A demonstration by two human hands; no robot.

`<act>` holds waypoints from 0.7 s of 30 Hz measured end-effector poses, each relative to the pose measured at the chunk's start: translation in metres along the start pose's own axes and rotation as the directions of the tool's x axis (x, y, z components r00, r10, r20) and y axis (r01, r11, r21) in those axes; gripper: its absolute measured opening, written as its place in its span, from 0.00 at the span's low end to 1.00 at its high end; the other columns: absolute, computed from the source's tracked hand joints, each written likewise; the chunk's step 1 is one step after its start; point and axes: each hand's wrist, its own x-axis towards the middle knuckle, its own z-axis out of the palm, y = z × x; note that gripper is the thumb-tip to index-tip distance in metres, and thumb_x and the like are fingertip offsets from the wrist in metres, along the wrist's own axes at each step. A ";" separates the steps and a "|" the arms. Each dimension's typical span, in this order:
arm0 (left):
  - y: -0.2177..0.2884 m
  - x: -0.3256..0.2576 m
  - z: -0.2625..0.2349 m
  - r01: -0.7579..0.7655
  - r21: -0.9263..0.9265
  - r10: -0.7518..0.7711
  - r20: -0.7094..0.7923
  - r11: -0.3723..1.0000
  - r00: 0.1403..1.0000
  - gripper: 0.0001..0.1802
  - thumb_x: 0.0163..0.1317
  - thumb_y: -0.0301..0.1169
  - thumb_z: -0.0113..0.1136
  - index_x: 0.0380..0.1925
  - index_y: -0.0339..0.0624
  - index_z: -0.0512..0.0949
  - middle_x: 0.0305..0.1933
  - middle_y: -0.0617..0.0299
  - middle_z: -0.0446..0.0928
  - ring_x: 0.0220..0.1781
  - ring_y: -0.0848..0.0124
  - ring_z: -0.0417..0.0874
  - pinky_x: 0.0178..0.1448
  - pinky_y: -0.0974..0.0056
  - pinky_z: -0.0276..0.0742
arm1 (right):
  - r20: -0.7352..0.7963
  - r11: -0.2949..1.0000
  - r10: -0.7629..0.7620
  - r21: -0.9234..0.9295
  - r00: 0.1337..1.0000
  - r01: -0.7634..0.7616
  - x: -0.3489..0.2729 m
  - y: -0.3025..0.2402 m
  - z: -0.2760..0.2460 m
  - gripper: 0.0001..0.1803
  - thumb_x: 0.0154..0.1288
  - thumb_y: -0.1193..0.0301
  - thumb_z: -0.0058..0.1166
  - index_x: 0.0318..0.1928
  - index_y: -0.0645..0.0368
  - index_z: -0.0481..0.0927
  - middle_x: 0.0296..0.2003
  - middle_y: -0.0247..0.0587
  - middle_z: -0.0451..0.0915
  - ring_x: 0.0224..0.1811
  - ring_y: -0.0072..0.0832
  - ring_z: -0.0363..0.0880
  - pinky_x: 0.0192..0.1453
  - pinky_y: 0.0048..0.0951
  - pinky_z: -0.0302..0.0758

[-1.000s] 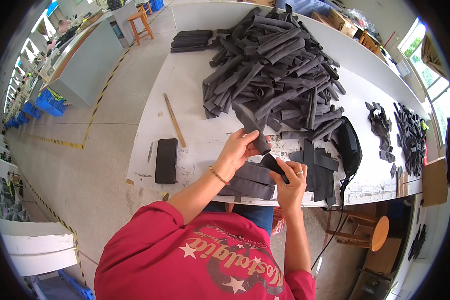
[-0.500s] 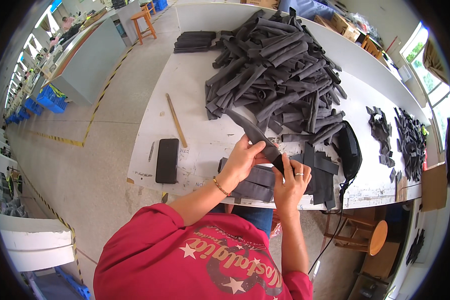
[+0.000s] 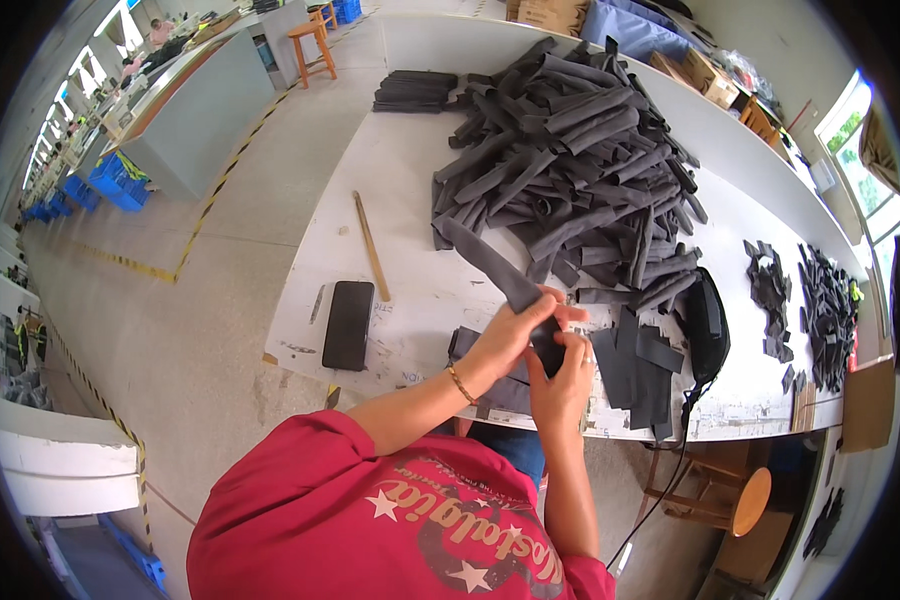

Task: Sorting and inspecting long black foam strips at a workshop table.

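Observation:
A long dark grey fabric strip (image 3: 490, 265), which looks like a sewn tube, slants from the big pile toward me. My left hand (image 3: 508, 338) is closed around its near part. At the near end, the fingers and thumb of my right hand (image 3: 562, 385) pinch the strip. Both hands nearly meet there, and the fingers hide part of that end. Below them a stack of flat dark fabric pieces (image 3: 502, 396) lies at the table's front edge, partly covered by my left forearm. Several flat black pieces (image 3: 638, 375) lie to the right.
A large heap of similar strips (image 3: 570, 150) fills the table's back; a neat stack (image 3: 415, 90) sits beside it. On the left are a phone (image 3: 348, 325) and a wooden stick (image 3: 371, 245). A black corded case (image 3: 708, 325) lies right, before smaller piles (image 3: 827, 320).
My hands have drawn closer together on the strip, the right one moving left and down. My left hand has shifted along it toward the near end. The whole view has shifted slightly.

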 end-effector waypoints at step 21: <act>-0.010 -0.012 0.006 0.085 -0.072 -0.087 -0.016 0.994 0.996 0.17 0.69 0.44 0.55 0.42 0.39 0.74 0.53 0.47 0.80 0.54 0.60 0.81 0.57 0.55 0.77 | 0.170 0.983 -0.005 0.183 0.985 -0.026 0.007 0.001 -0.015 0.08 0.57 0.80 0.62 0.36 0.62 0.76 0.39 0.47 0.77 0.34 0.43 0.78 0.34 0.37 0.74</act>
